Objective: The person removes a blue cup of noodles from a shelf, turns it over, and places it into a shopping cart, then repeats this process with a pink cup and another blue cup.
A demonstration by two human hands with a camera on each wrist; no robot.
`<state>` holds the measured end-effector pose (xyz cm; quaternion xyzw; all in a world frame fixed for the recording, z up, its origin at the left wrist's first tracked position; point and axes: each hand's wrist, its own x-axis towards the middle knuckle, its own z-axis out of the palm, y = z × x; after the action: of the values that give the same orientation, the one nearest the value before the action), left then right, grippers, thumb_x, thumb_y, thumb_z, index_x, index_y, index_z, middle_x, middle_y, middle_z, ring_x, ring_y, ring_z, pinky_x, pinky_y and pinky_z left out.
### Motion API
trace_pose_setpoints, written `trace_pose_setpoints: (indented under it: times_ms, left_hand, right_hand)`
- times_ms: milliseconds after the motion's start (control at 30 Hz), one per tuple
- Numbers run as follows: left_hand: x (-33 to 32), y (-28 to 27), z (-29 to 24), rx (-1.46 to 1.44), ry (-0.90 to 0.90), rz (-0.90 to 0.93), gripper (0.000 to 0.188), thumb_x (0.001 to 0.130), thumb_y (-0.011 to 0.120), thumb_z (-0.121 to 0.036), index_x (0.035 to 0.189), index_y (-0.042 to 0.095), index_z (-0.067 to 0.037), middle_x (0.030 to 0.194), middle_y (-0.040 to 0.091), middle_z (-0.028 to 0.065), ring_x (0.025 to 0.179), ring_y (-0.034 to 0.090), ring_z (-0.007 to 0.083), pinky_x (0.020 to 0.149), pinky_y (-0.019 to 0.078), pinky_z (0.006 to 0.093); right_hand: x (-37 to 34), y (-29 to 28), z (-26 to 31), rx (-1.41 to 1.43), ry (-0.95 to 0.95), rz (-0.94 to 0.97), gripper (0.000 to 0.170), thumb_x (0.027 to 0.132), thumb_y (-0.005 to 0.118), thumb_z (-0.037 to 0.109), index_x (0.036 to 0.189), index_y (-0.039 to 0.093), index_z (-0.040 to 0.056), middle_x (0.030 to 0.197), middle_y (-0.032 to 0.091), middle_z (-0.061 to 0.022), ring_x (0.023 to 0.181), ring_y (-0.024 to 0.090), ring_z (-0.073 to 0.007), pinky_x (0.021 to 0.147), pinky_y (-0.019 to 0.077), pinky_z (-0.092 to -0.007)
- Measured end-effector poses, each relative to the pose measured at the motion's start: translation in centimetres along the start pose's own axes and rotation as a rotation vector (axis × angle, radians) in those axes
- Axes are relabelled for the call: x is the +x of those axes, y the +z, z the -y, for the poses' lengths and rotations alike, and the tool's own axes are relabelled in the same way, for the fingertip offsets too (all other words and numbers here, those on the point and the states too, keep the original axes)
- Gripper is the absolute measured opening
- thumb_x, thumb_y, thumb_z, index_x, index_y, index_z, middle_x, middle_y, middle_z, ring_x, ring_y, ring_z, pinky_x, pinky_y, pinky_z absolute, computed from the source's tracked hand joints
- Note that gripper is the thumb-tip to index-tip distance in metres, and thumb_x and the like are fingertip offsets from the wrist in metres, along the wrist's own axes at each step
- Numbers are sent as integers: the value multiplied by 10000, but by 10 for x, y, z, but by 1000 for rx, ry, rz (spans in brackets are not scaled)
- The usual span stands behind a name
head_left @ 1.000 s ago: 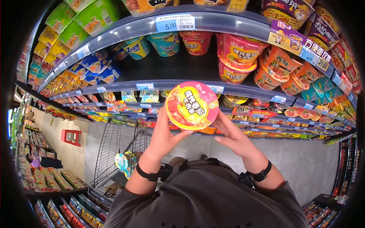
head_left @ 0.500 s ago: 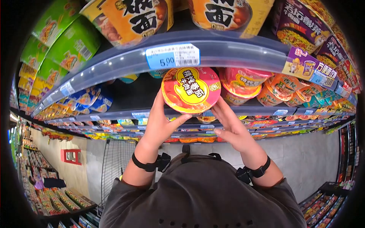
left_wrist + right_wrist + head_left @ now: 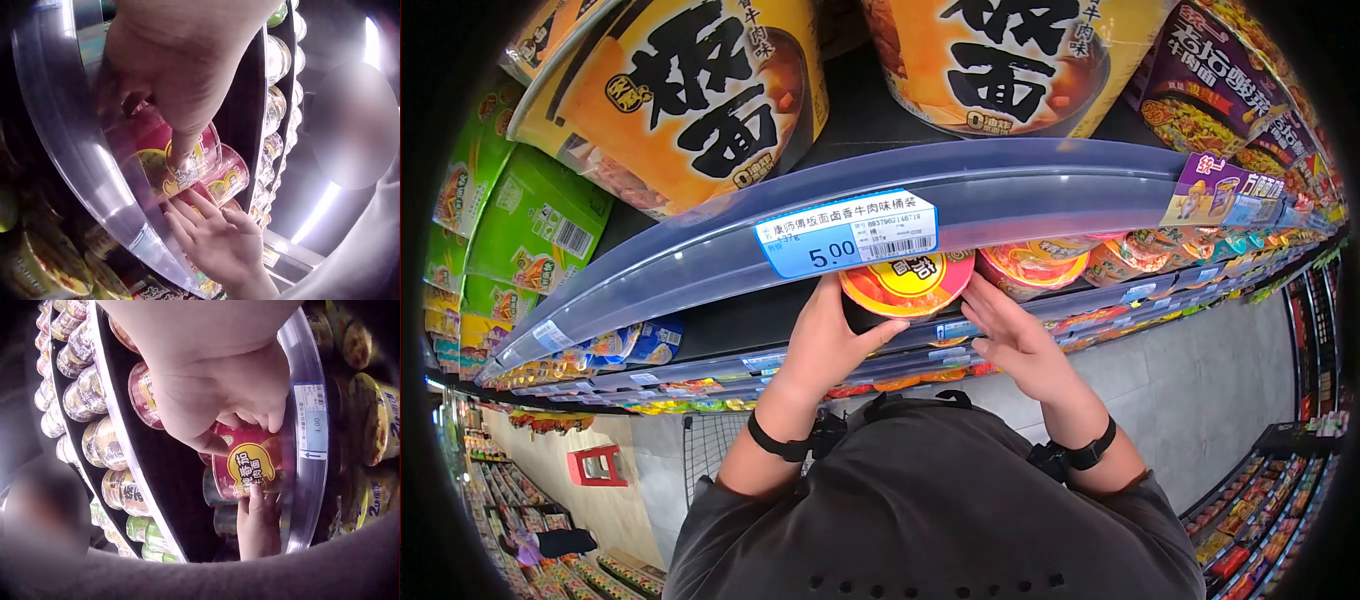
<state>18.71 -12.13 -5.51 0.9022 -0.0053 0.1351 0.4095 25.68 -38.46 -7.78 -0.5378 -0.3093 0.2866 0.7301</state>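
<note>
Both hands are at a red-and-yellow instant noodle cup [image 3: 910,287] in the shelf opening, its far part hidden behind the shelf edge above in the head view. My left hand [image 3: 825,340] grips the cup from the left, the thumb laid across its front. On the other side my right hand [image 3: 1022,345] touches the cup with nearly straight fingers. In the right wrist view the cup's label [image 3: 250,467] faces out, with the left thumb at its lower side. Another red noodle cup [image 3: 1035,265] stands just right of the held one.
Above runs a clear shelf edge [image 3: 1040,195] with a blue price tag [image 3: 850,235]. Large orange noodle tubs [image 3: 700,95] stand on that upper shelf. A wire shopping cart [image 3: 710,445] is at the left, and a red stool [image 3: 597,467] stands farther off in the aisle.
Both hands have carried the noodle cup forward from in front of the shelves into the shelf opening. The head view has moved closer to the upper shelf, which now covers part of the cup.
</note>
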Motion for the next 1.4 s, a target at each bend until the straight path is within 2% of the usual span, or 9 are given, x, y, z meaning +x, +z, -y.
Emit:
trace_pose_setpoints:
  times_ms: [233, 333, 400, 433, 533, 633, 733, 1100, 1400]
  left_hand:
    - [-9, 5, -9, 34, 28, -71, 1031, 755, 908, -151, 1558, 292, 45, 1473, 521, 241, 1397, 514, 345, 1159, 409, 418]
    - [-26, 8, -6, 37, 10, -172, 1058, 768, 886, -81, 1599, 243, 38, 1541, 461, 237, 1445, 462, 349, 1185, 384, 426]
    - [-44, 9, -7, 43, 23, -247, 1006, 791, 867, -65, 1599, 271, 10, 1524, 485, 226, 1418, 489, 339, 1181, 388, 443]
    - [-55, 9, -12, 48, 3, -283, 985, 801, 859, -60, 1598, 284, -2, 1515, 496, 223, 1406, 502, 333, 1178, 392, 446]
    - [-99, 14, -19, 24, 41, -431, 704, 881, 694, 21, 1527, 418, -30, 1434, 575, 191, 1344, 551, 296, 1138, 419, 421]
    - [-149, 27, -30, 48, -10, -533, 522, 910, 616, 36, 1420, 523, -16, 1380, 602, 169, 1278, 584, 276, 1101, 437, 397]
    - [-196, 36, -41, 195, -79, -510, 439, 867, 657, 57, 1299, 609, -9, 1314, 631, 188, 1237, 603, 366, 1069, 459, 419]
    - [-323, 17, -56, 240, -307, -688, 379, 873, 603, 84, 1241, 632, -1, 1296, 634, 187, 1227, 607, 342, 1076, 445, 404]
    - [-435, -29, -77, 336, -364, -659, 388, 889, 627, 50, 1271, 628, -16, 1318, 627, 175, 1243, 599, 360, 1064, 458, 414]
  right_hand:
    - [-13, -7, 7, 2, 26, 37, 788, 940, 509, -114, 1645, 186, 23, 1707, 228, -151, 1585, 210, -256, 1279, 208, -429]
    - [-30, -13, 13, -21, 19, 45, 718, 954, 512, -86, 1619, 258, 12, 1665, 323, -158, 1556, 297, -263, 1259, 265, -420]
    - [-45, -21, 11, 10, 37, 58, 597, 977, 504, -47, 1557, 374, 2, 1566, 471, -164, 1455, 464, -267, 1197, 366, -408]
    - [-53, -24, 10, 8, 45, 75, 597, 977, 504, -47, 1557, 374, 2, 1566, 471, -164, 1455, 464, -267, 1197, 366, -408]
    - [-75, -28, -1, 85, 114, 46, 439, 1008, 543, 66, 1441, 515, 1, 1365, 644, -174, 1208, 651, -259, 1055, 496, -426]
    - [-93, -33, -17, 125, 228, 120, 399, 1030, 521, 87, 1422, 528, 11, 1335, 660, -146, 1215, 639, -240, 1051, 485, -391]
    - [-108, -31, -38, 130, 296, 191, 367, 1040, 528, 110, 1394, 551, 17, 1317, 670, -142, 1187, 648, -236, 1017, 499, -384]
    - [-150, -11, -68, 11, 495, 301, 339, 1037, 516, 103, 1363, 584, 38, 1291, 671, -116, 1162, 655, -229, 983, 505, -360]
    - [-152, 76, -89, -68, 546, 433, 366, 1020, 488, 80, 1371, 577, 31, 1253, 681, -122, 1143, 661, -230, 972, 506, -355]
